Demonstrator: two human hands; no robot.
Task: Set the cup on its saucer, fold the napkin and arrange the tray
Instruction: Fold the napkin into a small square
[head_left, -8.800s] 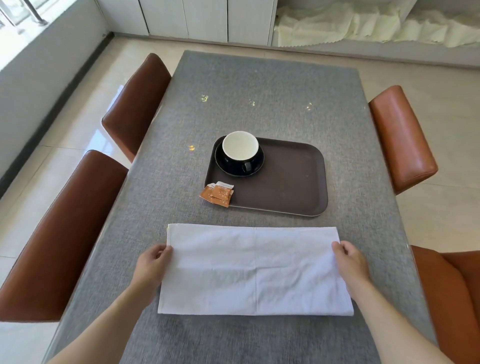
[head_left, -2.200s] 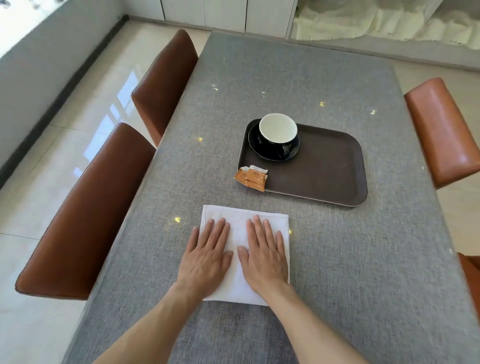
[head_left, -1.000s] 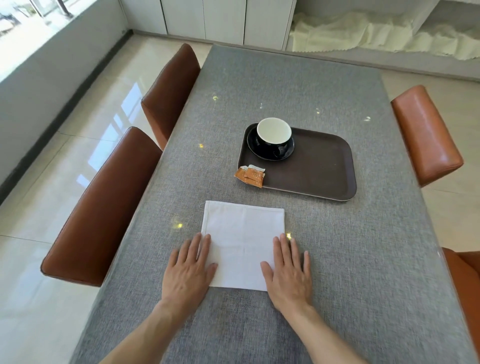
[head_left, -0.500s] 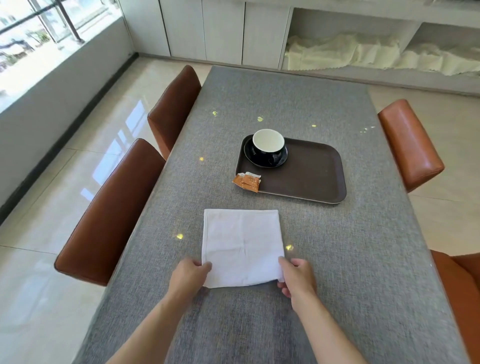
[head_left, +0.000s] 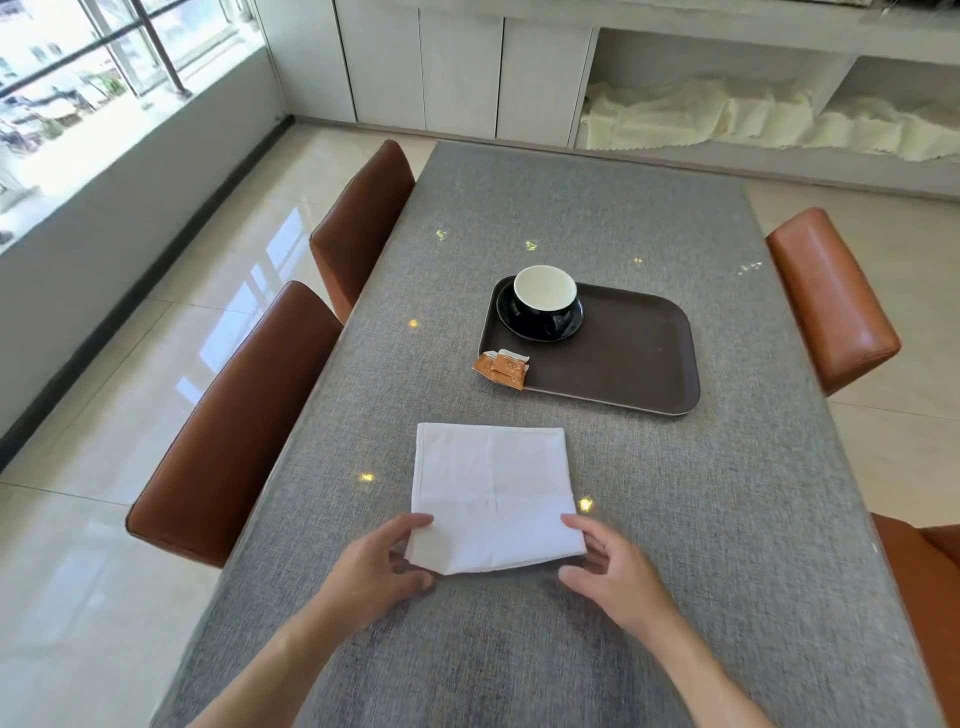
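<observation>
A white napkin (head_left: 493, 493), folded to a square, lies on the grey table in front of me. My left hand (head_left: 379, 566) pinches its near left corner and my right hand (head_left: 610, 569) pinches its near right corner; the near edge is lifted a little off the cloth. Beyond it a dark brown tray (head_left: 623, 364) carries a black cup with a white inside (head_left: 545, 293), standing on its black saucer (head_left: 569, 325) in the tray's far left corner. Orange sachets (head_left: 501, 368) rest at the tray's near left edge, partly on the table.
The grey table (head_left: 727, 519) has brown leather chairs on both sides: two on the left (head_left: 234, 431), one on the right (head_left: 831, 296) and another at the near right (head_left: 930, 597). White cabinets and shelves with pale cloth stand behind.
The napkin went from a long rectangle to a square. My hands pressed it flat, slid back to its near corners, took hold and now raise the near edge slightly. The head has tilted up.
</observation>
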